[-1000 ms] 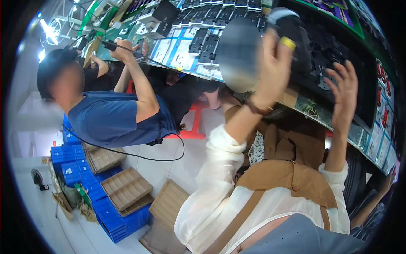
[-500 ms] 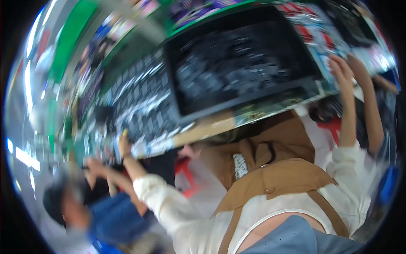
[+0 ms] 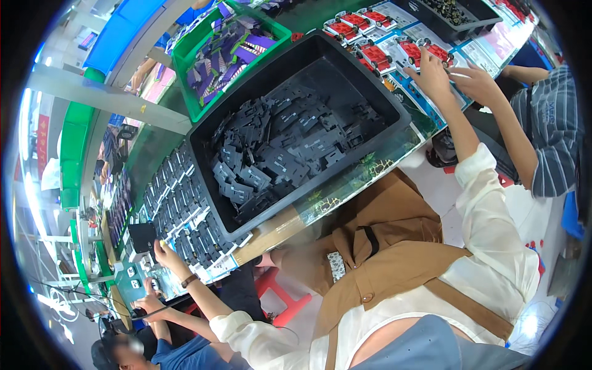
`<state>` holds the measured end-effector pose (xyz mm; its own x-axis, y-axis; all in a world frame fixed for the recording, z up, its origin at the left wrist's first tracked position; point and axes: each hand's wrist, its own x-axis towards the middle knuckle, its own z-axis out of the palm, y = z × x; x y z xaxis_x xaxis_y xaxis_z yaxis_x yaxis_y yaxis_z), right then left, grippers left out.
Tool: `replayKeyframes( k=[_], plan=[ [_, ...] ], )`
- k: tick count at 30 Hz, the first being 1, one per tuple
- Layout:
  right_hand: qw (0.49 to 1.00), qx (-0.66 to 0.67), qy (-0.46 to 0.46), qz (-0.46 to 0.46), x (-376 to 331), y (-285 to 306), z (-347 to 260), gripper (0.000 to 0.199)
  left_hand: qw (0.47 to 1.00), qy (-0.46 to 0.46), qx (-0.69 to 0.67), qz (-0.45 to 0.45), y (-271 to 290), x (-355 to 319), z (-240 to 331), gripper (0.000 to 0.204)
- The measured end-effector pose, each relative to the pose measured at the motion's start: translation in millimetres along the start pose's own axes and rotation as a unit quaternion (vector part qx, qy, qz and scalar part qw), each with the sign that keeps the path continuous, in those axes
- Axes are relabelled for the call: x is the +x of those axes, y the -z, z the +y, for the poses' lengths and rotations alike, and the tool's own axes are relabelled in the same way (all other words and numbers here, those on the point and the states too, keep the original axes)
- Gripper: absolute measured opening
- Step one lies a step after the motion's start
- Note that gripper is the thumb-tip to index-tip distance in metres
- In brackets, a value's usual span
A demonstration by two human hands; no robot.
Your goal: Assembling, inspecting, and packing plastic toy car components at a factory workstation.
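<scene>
My left hand point(image 3: 171, 260) reaches far left, at the end of the rows of black plastic parts point(image 3: 179, 203) laid on white strips. Its fingers look stretched out; nothing clear shows in them. Beside its fingertips is a dark, box-like thing point(image 3: 142, 237). At the upper right my right hand point(image 3: 433, 77) hovers over or touches the edge of several red toy cars point(image 3: 375, 57), fingers apart, holding nothing visible. Between my arms stands a large black tub point(image 3: 308, 196), with many flat dark grey plastic pieces point(image 3: 277, 148) heaped inside.
A green bin point(image 3: 180, 61) of purple and striped pieces stands behind the tub. Another black tray point(image 3: 464, 29) of small parts is at the far right. A co-worker's hand point(image 3: 480, 85) is beside my right hand; another co-worker's hands point(image 3: 150, 302) are near my left.
The view has turned and sharpened from blur. The tub now appears more tilted and more cars show. My right hand appears farther left in view, over the cars' side; my left appears lower.
</scene>
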<state>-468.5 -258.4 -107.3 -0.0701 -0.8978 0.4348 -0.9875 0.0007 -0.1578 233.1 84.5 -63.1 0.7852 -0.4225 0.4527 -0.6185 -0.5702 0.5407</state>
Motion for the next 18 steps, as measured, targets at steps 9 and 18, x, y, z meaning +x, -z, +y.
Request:
replayKeyframes(
  k=[9, 18],
  plan=[
    [0.985, 0.126, 0.013, 0.113, -11.0, 14.1, 15.0, 0.063, 0.894, -0.117, -0.395, -0.177, -23.4, -143.2, 264.8, 0.029],
    [0.897, 0.350, 0.267, 0.043, -82.5, 143.7, -147.5, 0.058, 0.453, 0.142, -0.727, -0.496, -71.9, -220.4, 347.8, 0.048]
  ],
)
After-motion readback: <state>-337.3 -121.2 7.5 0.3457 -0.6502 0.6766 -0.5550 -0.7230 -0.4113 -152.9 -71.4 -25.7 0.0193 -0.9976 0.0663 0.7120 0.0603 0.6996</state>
